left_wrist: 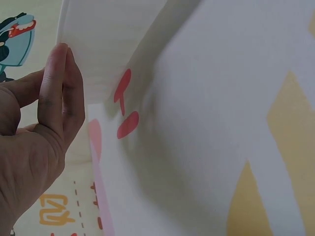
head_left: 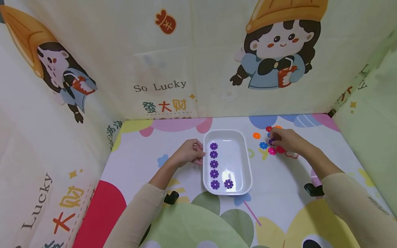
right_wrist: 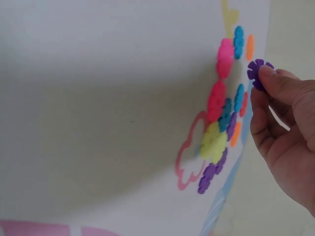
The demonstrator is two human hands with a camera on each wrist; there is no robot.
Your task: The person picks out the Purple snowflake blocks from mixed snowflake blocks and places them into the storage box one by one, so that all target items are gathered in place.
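Note:
A white tray (head_left: 249, 168) stands near the middle of the table. Inside it, several purple snowflake discs (head_left: 214, 164) form a column along the left side, and one more purple disc (head_left: 228, 184) lies right of the lowest. My left hand (head_left: 189, 151) grips the tray's left edge; its fingertips meet the tray wall (left_wrist: 103, 49) in the left wrist view. My right hand (head_left: 288, 140) is above the loose pieces at the right. Between thumb and fingers it pinches a purple snowflake disc (right_wrist: 256, 73), raised off the table.
Loose snowflake discs lie scattered under and around my right hand: an orange one (head_left: 256, 135), a blue one (head_left: 263, 145), a pink one (head_left: 272, 151), and a yellow one (right_wrist: 214, 142) among others. A printed cloth (head_left: 173, 137) covers the table, and fabric walls (head_left: 217, 69) enclose it.

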